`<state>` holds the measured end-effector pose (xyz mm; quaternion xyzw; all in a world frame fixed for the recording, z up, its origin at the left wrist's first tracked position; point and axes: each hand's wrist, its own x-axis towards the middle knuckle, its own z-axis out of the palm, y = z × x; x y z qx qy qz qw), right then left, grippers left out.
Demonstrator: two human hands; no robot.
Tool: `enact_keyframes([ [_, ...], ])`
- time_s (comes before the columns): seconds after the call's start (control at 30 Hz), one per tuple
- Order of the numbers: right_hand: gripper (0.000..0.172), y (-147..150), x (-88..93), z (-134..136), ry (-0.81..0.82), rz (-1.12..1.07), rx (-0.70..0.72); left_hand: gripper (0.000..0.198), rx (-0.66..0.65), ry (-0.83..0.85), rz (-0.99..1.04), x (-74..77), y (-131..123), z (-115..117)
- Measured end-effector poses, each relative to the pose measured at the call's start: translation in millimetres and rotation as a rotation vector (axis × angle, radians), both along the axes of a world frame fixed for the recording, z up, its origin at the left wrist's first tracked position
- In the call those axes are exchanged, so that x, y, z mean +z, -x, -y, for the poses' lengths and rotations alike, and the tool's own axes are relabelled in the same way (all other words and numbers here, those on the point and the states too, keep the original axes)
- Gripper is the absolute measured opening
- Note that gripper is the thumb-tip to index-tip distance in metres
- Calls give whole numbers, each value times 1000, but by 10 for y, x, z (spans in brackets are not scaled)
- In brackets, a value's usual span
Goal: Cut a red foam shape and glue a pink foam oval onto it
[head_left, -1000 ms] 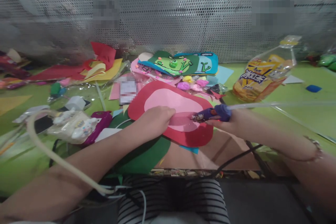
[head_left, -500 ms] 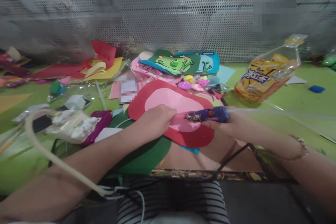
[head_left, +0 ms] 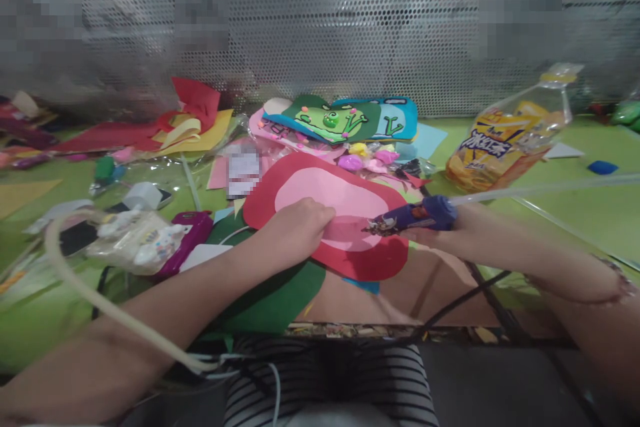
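A red sheet [head_left: 380,268] with rounded edges lies at the middle of the table, a pale pink shape [head_left: 340,190] on top of it. My left hand [head_left: 304,230] rests over the pink shape, its fingers closed on something I cannot make out near a darker pink piece [head_left: 345,230]. My right hand [head_left: 457,233] grips a dark blue glue gun [head_left: 425,215], whose tip points left over the right part of the red sheet. A clear glue stick [head_left: 545,188] runs out of the gun's back to the right.
A drink bottle [head_left: 493,140] stands tilted at the right. Decorated panels [head_left: 340,121] and clay packets [head_left: 351,162] lie behind the sheet. At the left are a purple case [head_left: 187,240], a looped strap [head_left: 113,303] and coloured paper. A black cord [head_left: 460,300] hangs near my right forearm.
My right hand has moved to the right with the glue gun, drawing its tip away from my left hand. My left hand has stayed almost in place.
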<state>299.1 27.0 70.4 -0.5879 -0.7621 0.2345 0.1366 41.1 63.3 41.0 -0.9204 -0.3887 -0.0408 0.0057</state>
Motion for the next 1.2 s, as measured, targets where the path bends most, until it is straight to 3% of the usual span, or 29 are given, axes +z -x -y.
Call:
enact_keyframes([
  [0.17,45,59,210,89,10,249,8,24,10,1,-20,21,-5,16],
  [0.43,34,87,203,98,-30,203,24,23,4,0,-4,25,-4,28],
  [0.6,35,59,222,151,62,135,52,25,8,17,-8,30,-12,18],
  [0.77,43,68,160,86,110,-120,128,27,6,6,5,0,-4,-2],
  [0.93,49,45,89,15,32,-200,-6,28,13,6,-1,2,-1,2],
  [1.1,42,82,-39,-17,40,-211,184,27,44,-7,-13,12,-4,8],
  [1.2,40,176,-106,-20,17,-205,215,26,46,-21,-20,7,-5,5],
])
